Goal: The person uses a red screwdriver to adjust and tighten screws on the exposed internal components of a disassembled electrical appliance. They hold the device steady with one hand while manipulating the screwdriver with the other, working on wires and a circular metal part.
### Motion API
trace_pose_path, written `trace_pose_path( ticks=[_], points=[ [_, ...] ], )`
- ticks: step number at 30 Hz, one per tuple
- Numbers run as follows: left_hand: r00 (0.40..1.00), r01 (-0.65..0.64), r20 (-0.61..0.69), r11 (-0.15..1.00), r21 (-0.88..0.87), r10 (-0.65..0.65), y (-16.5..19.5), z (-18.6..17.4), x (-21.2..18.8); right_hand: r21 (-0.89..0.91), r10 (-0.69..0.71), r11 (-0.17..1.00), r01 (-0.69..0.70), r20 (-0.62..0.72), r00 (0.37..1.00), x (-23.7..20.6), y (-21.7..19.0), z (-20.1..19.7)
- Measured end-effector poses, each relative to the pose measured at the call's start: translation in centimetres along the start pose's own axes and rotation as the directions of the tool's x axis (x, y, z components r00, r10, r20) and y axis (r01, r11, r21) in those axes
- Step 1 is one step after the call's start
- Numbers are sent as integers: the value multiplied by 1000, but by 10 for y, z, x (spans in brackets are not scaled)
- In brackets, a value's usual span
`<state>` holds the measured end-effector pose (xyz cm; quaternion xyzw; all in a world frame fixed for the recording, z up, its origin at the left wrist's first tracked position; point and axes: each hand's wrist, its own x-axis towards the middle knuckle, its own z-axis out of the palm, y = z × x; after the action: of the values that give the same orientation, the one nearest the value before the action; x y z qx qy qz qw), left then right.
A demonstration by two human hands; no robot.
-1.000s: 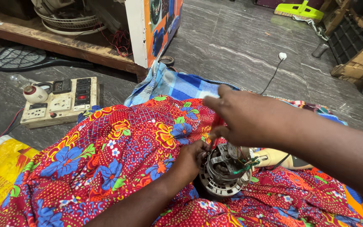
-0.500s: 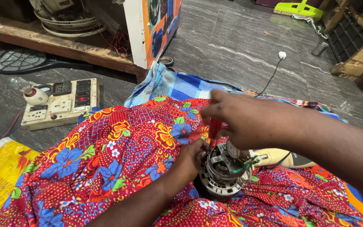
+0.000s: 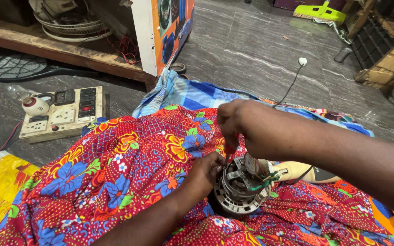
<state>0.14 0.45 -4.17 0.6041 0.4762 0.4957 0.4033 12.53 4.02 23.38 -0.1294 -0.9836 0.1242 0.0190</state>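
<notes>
Lower centre: left hand [image 3: 204, 171] steadies a round grey metal fan motor [image 3: 240, 187] on red floral cloth [image 3: 115, 168]; right hand [image 3: 251, 130] pinches a red-handled tool [image 3: 230, 149] into its top, seemingly mid-repair; next calls for steady, careful pressure.

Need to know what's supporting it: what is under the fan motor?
The fan motor rests on red floral cloth over the lap. The left hand steadies its side; the right hand works above it. Its underside is hidden by its own body.
</notes>
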Motion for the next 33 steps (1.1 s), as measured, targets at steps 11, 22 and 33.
trace_pose_path(
  ticks=[11, 22, 33],
  points=[
    [999, 54, 9, 998, 14, -54, 12, -3, -4, -109, 409, 910, -400, 77, 909, -3, -13, 0],
    [986, 163, 28, 985, 47, -165, 13, -4, -2, -160, 524, 851, -501, 191, 830, -1, -12, -8],
    [997, 70, 21, 997, 33, -71, 8, -3, -1, 30, 24, 999, -24, 17, 1000, -8, 0, 3]
  ],
)
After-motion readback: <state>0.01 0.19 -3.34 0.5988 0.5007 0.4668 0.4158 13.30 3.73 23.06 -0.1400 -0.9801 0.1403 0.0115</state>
